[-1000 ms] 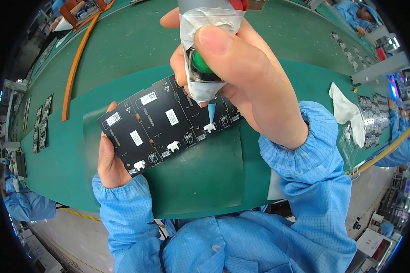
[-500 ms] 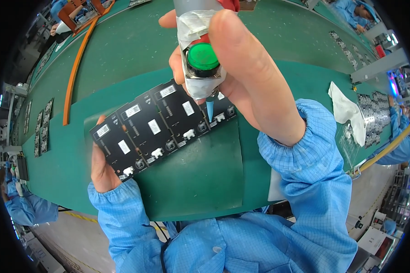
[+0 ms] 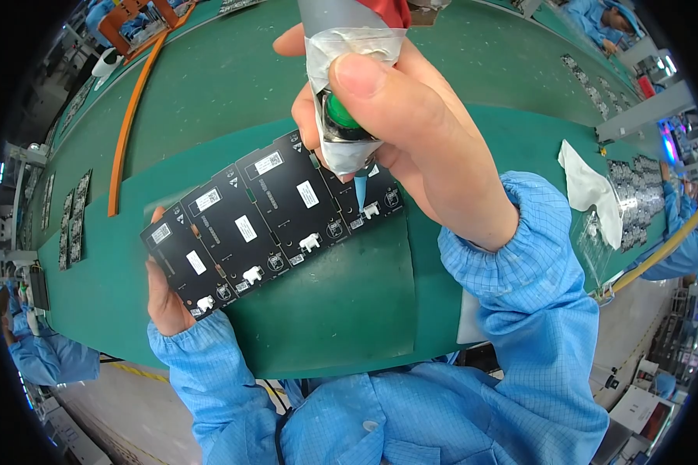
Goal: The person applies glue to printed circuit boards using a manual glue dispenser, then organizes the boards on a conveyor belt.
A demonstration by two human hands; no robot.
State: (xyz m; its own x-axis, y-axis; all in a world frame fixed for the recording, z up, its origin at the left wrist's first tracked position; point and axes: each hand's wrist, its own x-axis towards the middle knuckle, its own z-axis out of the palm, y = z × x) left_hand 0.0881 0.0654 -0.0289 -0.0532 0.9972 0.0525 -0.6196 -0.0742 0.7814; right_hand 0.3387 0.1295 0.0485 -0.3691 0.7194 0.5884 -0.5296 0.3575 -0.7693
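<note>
My left hand grips the left end of a black circuit board panel, which slants up to the right. White labels and several small white connectors sit on its face. My right hand is wrapped round a handheld dispenser bound in white tape. Its thumb lies over part of a green button. A blue tapered nozzle points down at the panel's right end, its tip beside the rightmost white connector. Whether the tip touches cannot be made out.
Under the panel lies a green mat on a green bench. An orange strip runs along the left, with circuit boards beyond it. At right are a white cloth and more boards. People in blue work around the bench.
The panel and my left hand have shifted slightly left, bringing the rightmost connector next to the nozzle tip. My right thumb has come down over part of the green button.
</note>
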